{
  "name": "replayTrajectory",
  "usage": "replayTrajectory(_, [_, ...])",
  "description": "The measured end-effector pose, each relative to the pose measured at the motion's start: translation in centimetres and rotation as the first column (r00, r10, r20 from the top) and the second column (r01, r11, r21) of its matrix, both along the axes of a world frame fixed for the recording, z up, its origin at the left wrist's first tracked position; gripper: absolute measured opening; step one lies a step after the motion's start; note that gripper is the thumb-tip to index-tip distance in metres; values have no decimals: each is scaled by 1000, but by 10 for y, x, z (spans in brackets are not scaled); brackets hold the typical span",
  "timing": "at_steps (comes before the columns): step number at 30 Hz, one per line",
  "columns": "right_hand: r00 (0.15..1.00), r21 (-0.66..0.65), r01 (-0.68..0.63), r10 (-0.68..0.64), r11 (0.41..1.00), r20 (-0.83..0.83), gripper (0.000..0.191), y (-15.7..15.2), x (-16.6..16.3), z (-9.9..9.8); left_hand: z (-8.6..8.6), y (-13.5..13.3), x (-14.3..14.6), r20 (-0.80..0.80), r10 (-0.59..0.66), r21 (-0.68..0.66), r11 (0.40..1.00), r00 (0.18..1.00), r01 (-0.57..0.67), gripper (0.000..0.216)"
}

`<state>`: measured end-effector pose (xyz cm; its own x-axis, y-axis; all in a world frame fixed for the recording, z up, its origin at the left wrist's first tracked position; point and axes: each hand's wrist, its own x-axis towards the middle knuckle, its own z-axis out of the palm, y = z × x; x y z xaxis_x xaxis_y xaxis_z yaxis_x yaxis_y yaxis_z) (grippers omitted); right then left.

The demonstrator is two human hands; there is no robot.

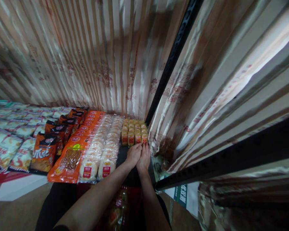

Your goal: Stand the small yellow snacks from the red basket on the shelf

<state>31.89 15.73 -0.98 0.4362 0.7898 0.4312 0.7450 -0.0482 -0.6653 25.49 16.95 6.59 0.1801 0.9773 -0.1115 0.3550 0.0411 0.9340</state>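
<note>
Both my hands reach onto a low dark shelf. My left hand (pixel 133 155) and my right hand (pixel 144 157) lie side by side, fingers together, pressed against the front row of small yellow-and-red snack packets (pixel 134 131). Whether the fingers grip a packet is hidden. To the left of my hands lie rows of clear packs of round pale cakes (pixel 103 147).
Further left lie orange packs of stick snacks (pixel 73 154), dark orange bags (pixel 44 153) and pale bags (pixel 7 147). Striped cardboard (pixel 86 57) lines the back. A black shelf post (pixel 170 61) rises right of the packets. A red package (pixel 120 208) rests below my forearms.
</note>
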Motion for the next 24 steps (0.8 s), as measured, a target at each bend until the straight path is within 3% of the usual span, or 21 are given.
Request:
replayTrajectory(9, [998, 23, -5, 3, 1000, 59, 52, -2, 0, 3, 21, -8, -9, -91, 6, 28, 1000, 996, -3, 34])
replayTrajectory(12, [999, 93, -32, 29, 995, 36, 52, -5, -2, 9, 26, -14, -15, -172, 100, 166, 984, 980, -71, 35])
replayTrajectory(17, [997, 163, -60, 53, 985, 48, 50, 3, -2, 27, 20, -11, -21, -242, 248, 453, 884, 938, -116, 41])
replayTrajectory(24, [999, 146, -14, 8, 989, 44, 58, 36, 6, 52, 7, 14, -12, -380, 393, 588, 802, 838, -109, 52])
